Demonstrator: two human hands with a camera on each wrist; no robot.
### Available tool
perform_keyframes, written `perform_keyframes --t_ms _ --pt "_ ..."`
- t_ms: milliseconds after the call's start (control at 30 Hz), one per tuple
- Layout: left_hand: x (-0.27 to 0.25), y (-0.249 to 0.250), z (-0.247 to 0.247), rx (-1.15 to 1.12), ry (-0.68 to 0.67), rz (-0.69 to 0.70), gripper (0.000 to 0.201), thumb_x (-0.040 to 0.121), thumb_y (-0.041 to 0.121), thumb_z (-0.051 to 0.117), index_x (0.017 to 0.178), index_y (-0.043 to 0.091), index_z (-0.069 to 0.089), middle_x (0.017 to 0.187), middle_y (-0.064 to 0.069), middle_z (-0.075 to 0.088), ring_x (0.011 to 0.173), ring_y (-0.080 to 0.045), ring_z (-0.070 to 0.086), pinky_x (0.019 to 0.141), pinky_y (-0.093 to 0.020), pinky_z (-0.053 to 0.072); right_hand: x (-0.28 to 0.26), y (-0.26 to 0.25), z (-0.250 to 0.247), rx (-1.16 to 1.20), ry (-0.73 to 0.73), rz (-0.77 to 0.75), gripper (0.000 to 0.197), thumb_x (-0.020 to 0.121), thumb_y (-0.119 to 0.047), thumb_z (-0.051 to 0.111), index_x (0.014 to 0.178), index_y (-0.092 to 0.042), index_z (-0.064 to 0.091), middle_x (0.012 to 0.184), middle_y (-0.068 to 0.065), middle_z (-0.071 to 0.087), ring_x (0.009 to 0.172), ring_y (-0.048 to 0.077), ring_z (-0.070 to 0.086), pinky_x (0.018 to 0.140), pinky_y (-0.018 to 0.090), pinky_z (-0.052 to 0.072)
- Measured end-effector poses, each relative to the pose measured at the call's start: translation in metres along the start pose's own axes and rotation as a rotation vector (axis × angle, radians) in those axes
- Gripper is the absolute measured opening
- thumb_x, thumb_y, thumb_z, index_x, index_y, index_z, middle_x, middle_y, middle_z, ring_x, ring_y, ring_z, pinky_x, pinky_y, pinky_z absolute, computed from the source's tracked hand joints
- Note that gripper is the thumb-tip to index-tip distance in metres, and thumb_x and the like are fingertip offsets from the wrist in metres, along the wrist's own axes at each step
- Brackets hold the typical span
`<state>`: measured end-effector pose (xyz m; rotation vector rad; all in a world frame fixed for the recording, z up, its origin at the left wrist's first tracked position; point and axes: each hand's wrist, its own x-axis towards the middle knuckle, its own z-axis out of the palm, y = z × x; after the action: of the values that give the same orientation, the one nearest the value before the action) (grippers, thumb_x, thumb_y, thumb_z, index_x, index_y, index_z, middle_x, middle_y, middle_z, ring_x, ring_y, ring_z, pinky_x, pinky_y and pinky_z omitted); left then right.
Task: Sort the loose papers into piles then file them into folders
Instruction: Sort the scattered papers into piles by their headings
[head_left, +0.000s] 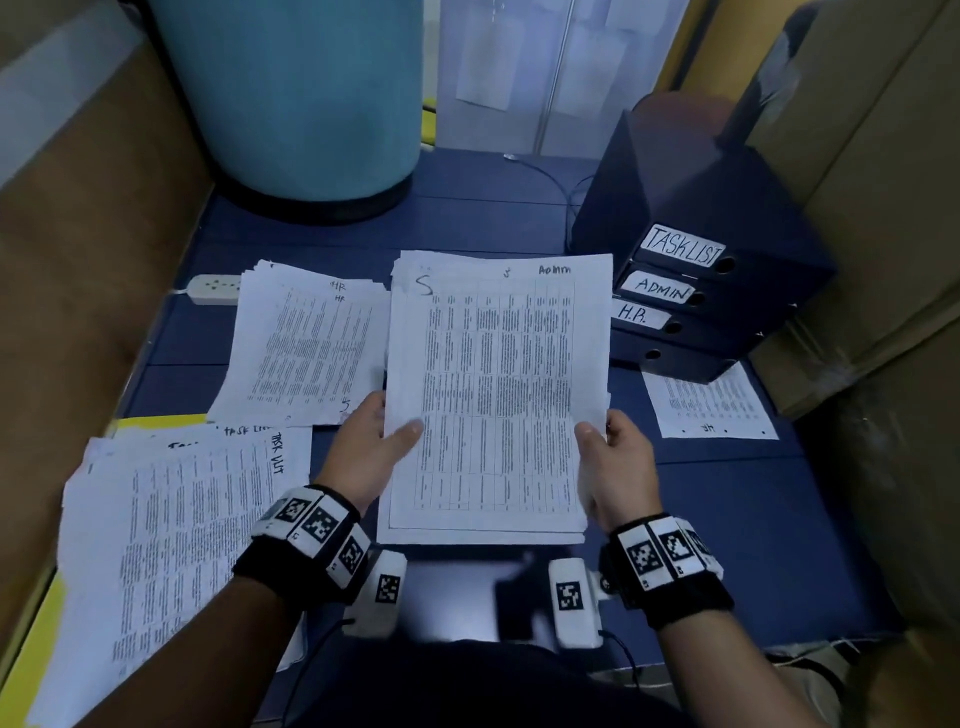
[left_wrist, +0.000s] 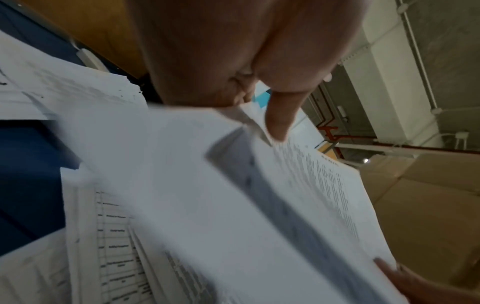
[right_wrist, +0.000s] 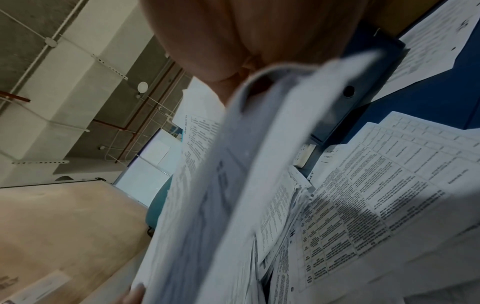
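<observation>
A: Both hands are holding the stack (head_left: 498, 395) up over the worktop (head_left: 727, 519), just left of the binders (head_left: 691, 291). The left hand (head_left: 371, 441) is pinching its left edge, thumb on top; the right hand (head_left: 615, 462) is pinching the right edge likewise.

B: What could be going wrong?

A: The sheets are sitting unevenly, so a loose grip may be letting some slide out onto the HR pile (head_left: 306, 348) left of the binders, mixing the sorts. The top sheet is reading "Admin"; dropping it in the wrong binder is the other risk.

B: Anything hard to see?

A: Fingers under the stack are hidden. The wrist views are blurring. The lowest binder is showing no label, and the Task List pile (head_left: 182, 530), far left of the binders, is running off frame.
</observation>
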<state>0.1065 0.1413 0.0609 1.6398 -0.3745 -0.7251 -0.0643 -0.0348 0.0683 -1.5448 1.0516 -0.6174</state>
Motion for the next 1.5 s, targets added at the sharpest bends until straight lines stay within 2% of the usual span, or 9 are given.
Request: perform_keyframes --t_ms 200,367,567,700,933,1167,1300,1400,1500 --pt "0.019 -0.020 -0.005 0.051 0.135 -0.072 0.037 0.092 -0.001 0.054 0.124 0.019 0.053 0.116 0.001 0.065 0.108 -0.018 0.062 0.101 -0.045 0.047 0.009 0.005 0.009 -0.017 -0.160 0.083 0.009 0.097 -0.018 0.056 0.097 -0.009 0.055 0.058 0.002 0.045 0.042 0.009 0.037 0.043 0.021 0.035" --pt "0.036 -0.028 -0.014 0.045 0.215 -0.094 0.034 0.093 -0.002 0.049 0.122 0.016 0.053 0.116 -0.004 0.066 0.107 -0.023 0.062 0.099 -0.049 0.047 0.015 0.023 0.022 -0.050 -0.415 0.245 0.015 0.100 -0.008 0.046 0.111 -0.006 0.056 0.079 0.012 0.066 0.046 0.018 0.051 0.045 0.028 0.039" --pt "0.063 -0.028 -0.019 -0.077 0.216 -0.166 0.022 0.099 0.012 0.045 0.121 0.015 0.049 0.080 -0.001 0.063 0.060 -0.005 0.061 0.058 -0.024 0.050 0.068 0.016 0.041 -0.030 -0.259 0.227 0.014 0.100 -0.007 0.045 0.103 -0.013 0.058 0.079 0.011 0.058 0.043 0.015 0.045 0.045 0.026 0.038" --pt "0.077 -0.039 -0.026 -0.126 0.234 -0.234 0.018 0.097 0.008 0.046 0.114 0.014 0.051 0.095 -0.007 0.068 0.075 -0.023 0.065 0.066 -0.034 0.051 0.124 0.004 0.060 -0.021 -0.131 0.218 0.015 0.099 -0.008 0.047 0.111 -0.009 0.057 0.084 0.008 0.055 0.044 0.013 0.046 0.048 0.028 0.043" --pt "0.091 -0.071 -0.027 -0.011 0.174 -0.304 0.021 0.094 0.002 0.052 0.100 0.020 0.058 0.104 0.002 0.066 0.092 -0.012 0.061 0.069 -0.028 0.050 0.206 0.016 0.110 -0.159 -0.133 0.217 0.008 0.097 -0.009 0.047 0.097 -0.011 0.054 0.071 0.007 0.055 0.040 0.011 0.051 0.040 0.021 0.040" --pt "0.106 -0.077 -0.010 0.128 0.092 -0.296 0.023 0.092 0.004 0.055 0.108 0.020 0.061 0.104 0.009 0.062 0.101 -0.012 0.058 0.095 -0.039 0.050 0.228 0.039 0.137 -0.263 -0.170 0.342 0.040 0.098 -0.028 0.053 0.133 -0.009 0.047 0.078 0.013 0.064 0.034 0.006 0.055 0.033 0.016 0.038" --pt "0.114 -0.069 0.005 0.220 0.013 -0.296 0.029 0.093 0.009 0.055 0.120 0.018 0.058 0.112 0.008 0.059 0.107 -0.010 0.054 0.098 -0.030 0.044 0.231 0.051 0.095 -0.465 -0.058 0.211 0.035 0.088 -0.047 0.060 0.105 -0.017 0.056 0.094 0.011 0.070 0.061 0.016 0.067 0.064 0.034 0.057" --pt "0.118 -0.072 0.016 0.309 -0.053 -0.313 0.031 0.091 0.012 0.057 0.122 0.019 0.057 0.116 0.004 0.059 0.110 -0.014 0.054 0.100 -0.031 0.042 0.220 0.066 0.053 -0.899 -0.211 0.234 0.047 0.086 -0.045 0.064 0.123 -0.017 0.059 0.125 0.008 0.062 0.111 0.030 0.058 0.094 0.038 0.045" --pt "0.119 -0.075 0.025 0.404 -0.090 -0.319 0.032 0.089 0.012 0.058 0.120 0.020 0.057 0.112 -0.002 0.059 0.103 -0.017 0.055 0.095 -0.030 0.044 0.201 0.076 0.031 -1.143 -0.353 0.231 0.050 0.085 -0.040 0.070 0.128 -0.019 0.056 0.136 0.010 0.050 0.126 0.034 0.044 0.102 0.049 0.032"
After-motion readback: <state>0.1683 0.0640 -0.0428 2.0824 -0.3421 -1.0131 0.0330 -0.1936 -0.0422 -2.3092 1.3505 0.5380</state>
